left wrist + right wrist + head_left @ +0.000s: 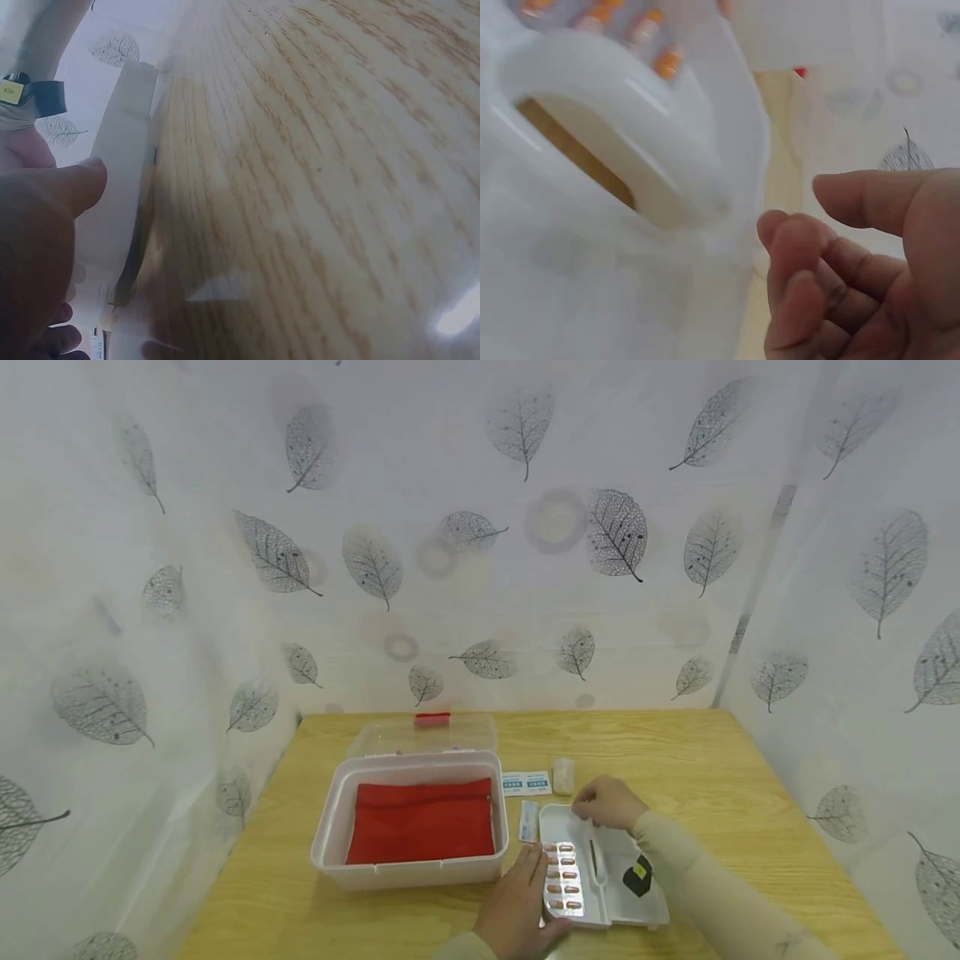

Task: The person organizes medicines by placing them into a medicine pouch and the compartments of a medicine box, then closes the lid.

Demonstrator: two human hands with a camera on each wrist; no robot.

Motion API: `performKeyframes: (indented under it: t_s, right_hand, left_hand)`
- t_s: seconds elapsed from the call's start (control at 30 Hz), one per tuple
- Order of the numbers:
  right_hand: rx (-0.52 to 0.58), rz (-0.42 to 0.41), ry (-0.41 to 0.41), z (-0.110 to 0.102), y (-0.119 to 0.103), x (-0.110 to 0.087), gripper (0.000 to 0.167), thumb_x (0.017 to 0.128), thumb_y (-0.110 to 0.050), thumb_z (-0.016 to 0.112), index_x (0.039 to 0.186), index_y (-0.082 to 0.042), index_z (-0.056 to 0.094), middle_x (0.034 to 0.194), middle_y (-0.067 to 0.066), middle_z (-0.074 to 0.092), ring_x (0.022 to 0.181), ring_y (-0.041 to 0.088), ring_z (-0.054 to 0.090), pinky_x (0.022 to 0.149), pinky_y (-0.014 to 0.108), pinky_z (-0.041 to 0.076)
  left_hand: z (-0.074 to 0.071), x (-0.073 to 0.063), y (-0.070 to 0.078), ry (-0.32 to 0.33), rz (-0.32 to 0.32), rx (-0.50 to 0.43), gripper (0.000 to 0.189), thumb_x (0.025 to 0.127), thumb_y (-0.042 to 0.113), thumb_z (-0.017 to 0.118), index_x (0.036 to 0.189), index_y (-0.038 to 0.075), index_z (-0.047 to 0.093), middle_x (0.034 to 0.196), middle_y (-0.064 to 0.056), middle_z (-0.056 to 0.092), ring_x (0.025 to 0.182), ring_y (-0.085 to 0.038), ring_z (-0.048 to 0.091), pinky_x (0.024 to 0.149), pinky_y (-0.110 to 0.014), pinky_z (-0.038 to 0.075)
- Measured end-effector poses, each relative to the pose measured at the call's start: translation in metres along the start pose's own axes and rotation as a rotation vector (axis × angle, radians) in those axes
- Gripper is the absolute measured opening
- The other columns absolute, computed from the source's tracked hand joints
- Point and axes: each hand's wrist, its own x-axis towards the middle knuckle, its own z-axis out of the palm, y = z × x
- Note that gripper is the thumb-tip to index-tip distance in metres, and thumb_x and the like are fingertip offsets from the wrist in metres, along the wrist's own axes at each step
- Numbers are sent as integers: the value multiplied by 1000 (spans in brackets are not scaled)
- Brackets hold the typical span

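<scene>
A white case lies open on the table, a slotted handle along its middle. In its left half sits a blister pack of orange capsules. My left hand rests against the case's left side, fingers straight. Its thumb lies against the white wall in the left wrist view. Over the far edge of the case is my right hand. The right wrist view shows its fingers loosely bent and the thumb apart from them, with nothing between.
Left of the case stands a translucent white box with its lid tipped back, a red zipped pouch inside. Blue-and-white packets and a rolled bandage lie behind the case. A black device hangs at my right wrist.
</scene>
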Motion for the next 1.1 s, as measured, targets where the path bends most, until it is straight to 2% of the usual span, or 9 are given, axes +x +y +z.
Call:
performKeyframes:
  t_s: [0.1,0.2,0.33,0.43,0.67,0.97,1.1]
  right_hand:
    - [90,59,17,-16,3,8,28,92,-21,64,109,0,67,86,7,68,71,18,64,61,32,54]
    - [202,113,8,-34,10,18,46,96,-28,58,124,8,55,101,16,67,82,21,67,72,35,56]
    - [299,167,-5,-53,21,28,62,98,-36,54,133,14,41,116,26,60,92,26,66,79,38,55]
    - [313,210,-15,-60,28,34,67,99,-39,51,136,15,37,121,30,56,93,29,65,79,38,55]
    - [343,328,-16,-57,36,44,75,98,-43,51,139,16,30,122,29,55,97,30,63,84,41,53]
    - [416,362,-32,-40,30,56,81,95,-46,56,137,16,26,114,26,57,93,29,63,85,41,52]
    - [440,374,-26,-30,23,58,78,94,-47,57,134,14,31,111,24,57,92,29,63,84,40,53]
  left_hand:
    - [1,0,0,-5,-6,4,90,85,66,55,140,-3,42,148,-16,39,135,-30,38,105,-38,39]
    - [1,0,0,3,-3,12,89,84,66,56,140,-3,44,147,-16,40,135,-29,39,105,-37,39]
    - [1,0,0,20,9,13,88,84,64,58,138,-4,45,146,-18,41,134,-30,40,105,-37,39]
    - [1,0,-1,30,13,12,88,84,63,59,138,-5,45,146,-18,42,133,-31,41,104,-38,40]
    - [3,0,-1,49,21,24,88,83,62,62,137,-5,46,146,-18,42,132,-31,42,103,-38,41]
    - [1,1,0,37,9,9,89,84,63,60,139,-5,43,147,-17,40,134,-30,40,104,-38,40]
    - [0,1,0,32,6,8,88,84,63,59,139,-4,44,147,-17,40,133,-30,41,103,-38,41]
